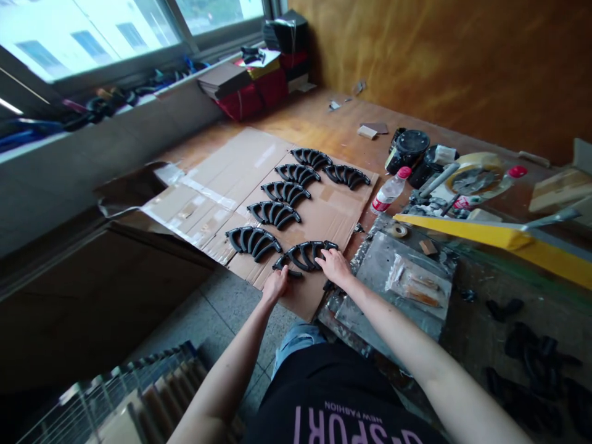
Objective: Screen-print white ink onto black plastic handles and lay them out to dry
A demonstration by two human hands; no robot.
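Observation:
Several bunches of black curved plastic parts lie in rows on a flattened cardboard sheet on the wooden bench. Both my hands rest on the nearest bunch at the sheet's front edge. My left hand is curled over the bunch's left end. My right hand presses down on its right end with bent fingers. Another bunch lies just to the left, and more bunches run back towards the far one.
To the right are a grey metal plate with a small packet, a yellow bar, a plastic bottle, black tins and a tape roll. Loose black parts lie at far right. A wire rack stands at lower left.

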